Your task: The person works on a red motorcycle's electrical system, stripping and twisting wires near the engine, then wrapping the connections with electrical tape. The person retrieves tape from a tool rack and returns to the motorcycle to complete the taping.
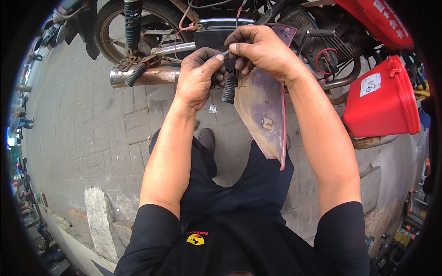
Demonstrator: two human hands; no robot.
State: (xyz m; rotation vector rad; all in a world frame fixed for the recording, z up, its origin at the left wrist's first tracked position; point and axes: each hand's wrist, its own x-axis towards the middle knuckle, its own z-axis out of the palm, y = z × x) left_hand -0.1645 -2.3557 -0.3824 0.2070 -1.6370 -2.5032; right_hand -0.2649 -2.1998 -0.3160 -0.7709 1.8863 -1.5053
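Note:
My left hand [202, 70] and my right hand [266, 50] meet in front of a motorcycle's battery [210, 34]. Between the two thumbs and forefingers is pinched a small, thin metal-looking part [226, 52]; its exact kind is too small to tell. The other fingers curl in, so what lies behind them is hidden. A red-edged side panel [262, 103], its dusty inner face towards me, hangs below my right hand and reaches down over my right thigh. Red wires [179, 29] run to the battery's left terminal.
A digital multimeter [304, 27] with red and black leads rests against the engine [345, 41]. To the right is a red plastic box [376, 100] with a lid. The exhaust pipe [148, 76] and footrests jut out low. Paving bricks [86, 131] cover the ground.

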